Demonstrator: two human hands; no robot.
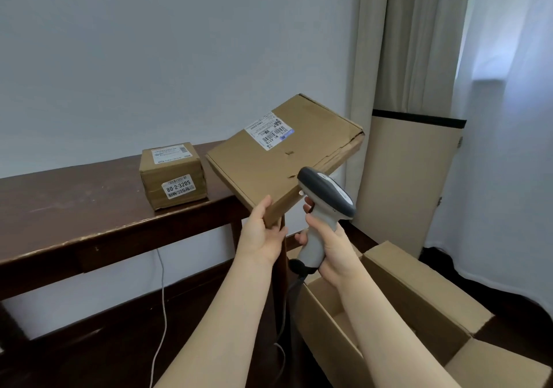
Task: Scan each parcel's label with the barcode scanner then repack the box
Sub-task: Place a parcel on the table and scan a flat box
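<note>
Two hands clenched, left (263, 235) on flat parcel (281, 160), right (332, 250) on scanner (326, 205), above open box (419, 307).

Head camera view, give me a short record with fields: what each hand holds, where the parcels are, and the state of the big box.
left hand: left hand grips the near corner of the flat brown cardboard parcel, tilted, white label facing up
right hand: right hand holds the grey and white handheld barcode scanner
second parcel: small cube-shaped cardboard parcel on the dark wooden table
large box: open cardboard box on the floor, flaps open
</note>
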